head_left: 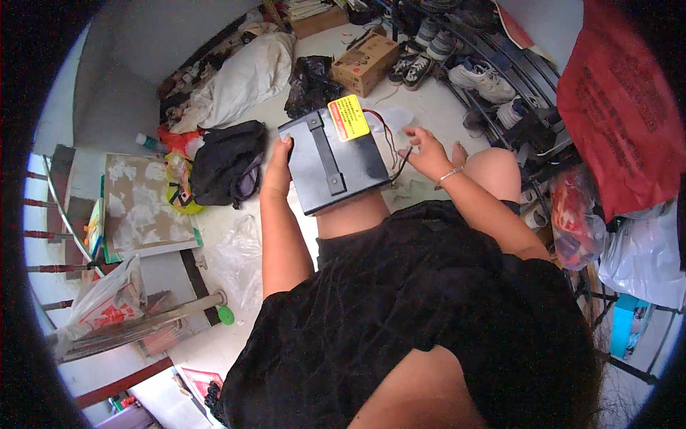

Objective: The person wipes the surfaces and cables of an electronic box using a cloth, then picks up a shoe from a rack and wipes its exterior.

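Note:
A black battery pack with a strap handle on its face and a yellow and red label rests tilted on my bare leg. My left hand grips its left edge, thumb on the upper face and the other fingers out of sight underneath. Thin red and dark wires loop out at the pack's far right corner. A dark cable rises beside the right edge to the fingertips of my right hand. That hand appears to hold the cable, with its index finger stretched forward.
Ahead on the floor are a cardboard box and a black plastic bag. A black backpack lies to the left, near a stained board. Shoes fill a rack at the right, beside a hanging red bag.

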Available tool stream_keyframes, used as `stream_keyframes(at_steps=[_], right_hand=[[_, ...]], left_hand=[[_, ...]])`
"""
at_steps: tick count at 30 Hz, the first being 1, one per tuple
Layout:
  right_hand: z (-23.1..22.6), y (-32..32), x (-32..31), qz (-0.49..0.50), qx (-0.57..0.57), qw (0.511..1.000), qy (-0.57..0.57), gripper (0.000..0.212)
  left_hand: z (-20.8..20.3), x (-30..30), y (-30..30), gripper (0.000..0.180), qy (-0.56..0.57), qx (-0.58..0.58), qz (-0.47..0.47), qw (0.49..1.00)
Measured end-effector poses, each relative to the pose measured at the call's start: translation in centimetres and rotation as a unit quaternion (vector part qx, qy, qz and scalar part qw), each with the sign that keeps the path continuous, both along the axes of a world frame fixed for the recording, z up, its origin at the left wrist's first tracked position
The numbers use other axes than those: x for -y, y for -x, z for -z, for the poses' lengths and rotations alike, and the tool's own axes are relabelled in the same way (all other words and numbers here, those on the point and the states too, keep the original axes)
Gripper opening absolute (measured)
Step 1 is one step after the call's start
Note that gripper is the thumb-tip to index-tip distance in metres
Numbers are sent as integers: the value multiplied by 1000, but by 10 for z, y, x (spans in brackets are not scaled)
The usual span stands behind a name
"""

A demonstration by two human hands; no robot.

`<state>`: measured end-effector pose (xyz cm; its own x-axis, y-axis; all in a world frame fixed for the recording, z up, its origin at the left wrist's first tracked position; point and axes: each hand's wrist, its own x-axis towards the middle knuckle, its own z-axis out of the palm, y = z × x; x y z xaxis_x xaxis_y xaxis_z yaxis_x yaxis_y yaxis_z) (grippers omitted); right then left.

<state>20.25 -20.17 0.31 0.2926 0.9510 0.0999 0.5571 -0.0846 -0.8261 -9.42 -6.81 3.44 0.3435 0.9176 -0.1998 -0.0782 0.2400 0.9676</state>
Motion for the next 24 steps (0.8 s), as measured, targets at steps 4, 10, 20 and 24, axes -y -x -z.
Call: stream_keyframes(at_steps=[4, 10, 20, 24], right_hand=[[2, -2, -27, 10, 47, 993, -107, 55], [5, 1, -30, -123, -121, 981, 92, 30], [-2, -46, 1, -152, -150, 953, 217, 9], [-4, -88, 10, -57, -56, 986, 147, 16]], left_hand=[[-25, 15, -28, 54, -69, -16, 39, 997], [-30, 14, -25, 63, -72, -36, 48, 996], [-28, 14, -14, 63, 1, -79, 14, 997], [-13, 11, -8, 60, 13, -62, -34, 997]])
